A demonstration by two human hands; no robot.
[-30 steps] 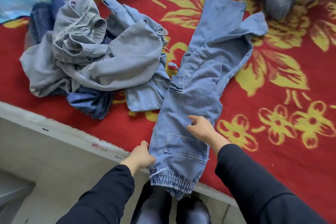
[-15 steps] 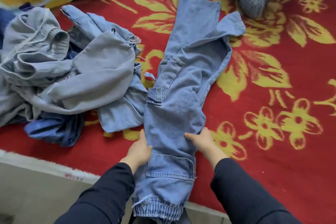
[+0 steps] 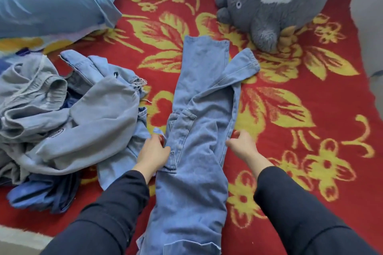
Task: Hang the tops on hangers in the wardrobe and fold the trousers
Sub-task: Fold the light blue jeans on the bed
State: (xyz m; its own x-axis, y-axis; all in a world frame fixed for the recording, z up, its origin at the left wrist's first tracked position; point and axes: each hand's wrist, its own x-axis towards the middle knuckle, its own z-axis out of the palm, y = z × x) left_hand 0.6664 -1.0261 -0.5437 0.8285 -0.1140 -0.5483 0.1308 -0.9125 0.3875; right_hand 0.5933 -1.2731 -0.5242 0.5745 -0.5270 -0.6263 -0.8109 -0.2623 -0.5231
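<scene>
The fingers of our left hand [image 3: 154, 152] curl over the left edge of the denim trousers [image 3: 199, 130] by a pocket, and our right hand [image 3: 242, 145] pinches the right seam. The trousers lie lengthwise from 6 to 12 o'clock on the red blanket [image 3: 310, 122], with a clothes heap [image 3: 83, 114] at 9. We judge folding is under way. Next we should square both edges, then bring one end over the other.
</scene>
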